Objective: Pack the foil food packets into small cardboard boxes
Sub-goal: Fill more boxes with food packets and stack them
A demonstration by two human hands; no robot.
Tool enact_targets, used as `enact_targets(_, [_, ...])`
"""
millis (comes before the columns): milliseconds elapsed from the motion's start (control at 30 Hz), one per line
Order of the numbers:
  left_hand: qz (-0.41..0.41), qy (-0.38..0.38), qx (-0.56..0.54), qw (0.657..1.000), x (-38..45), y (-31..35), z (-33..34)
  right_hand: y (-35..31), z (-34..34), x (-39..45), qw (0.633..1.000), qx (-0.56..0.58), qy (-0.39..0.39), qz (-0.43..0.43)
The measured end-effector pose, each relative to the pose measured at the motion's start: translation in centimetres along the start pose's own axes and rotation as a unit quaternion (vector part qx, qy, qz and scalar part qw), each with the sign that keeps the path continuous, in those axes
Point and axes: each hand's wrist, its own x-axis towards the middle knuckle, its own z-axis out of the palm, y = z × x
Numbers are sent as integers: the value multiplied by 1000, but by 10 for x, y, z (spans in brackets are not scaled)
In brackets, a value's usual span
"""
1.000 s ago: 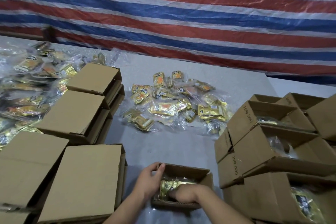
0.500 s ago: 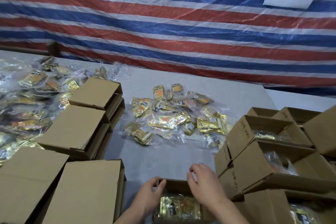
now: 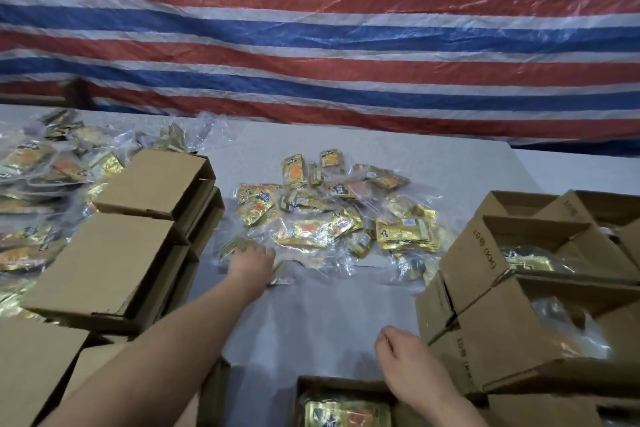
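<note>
Gold foil packets in clear bags lie heaped at the middle of the grey table. My left hand is stretched out palm down onto the near-left bag of that heap; its fingers are foreshortened, so a grip does not show. At the bottom edge stands a small open cardboard box with gold packets inside. My right hand hovers over that box's far right corner, fingers loosely curled, holding nothing.
Closed cardboard boxes are stacked on the left, with more bagged packets behind them. Open boxes holding packets are piled on the right. A red, white and blue striped tarp hangs behind the table.
My left hand left the box rim and reached forward to the heap of packets. My right hand lifted off the box's far edge and drew slightly right. The camera tilted.
</note>
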Motion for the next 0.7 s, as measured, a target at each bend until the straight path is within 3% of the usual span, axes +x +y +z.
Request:
enact_targets(133, [33,-21,110,993,50,-11,8,10,-1,7,998,53,43,20])
enact_targets(367, [47,-16,130,990,84,-8,35,21,5,16,993,72,78,49])
enact_targets(467, [24,-54,76,995,68,-9,48,17,10,16,992,86,69,60])
enact_targets(567, [-12,-74,-61,995,47,-7,55,6,11,14,992,103,62,47])
enact_targets(700, [-2,-56,-157,986,15,-10,18,-13,-1,14,987,132,76,41])
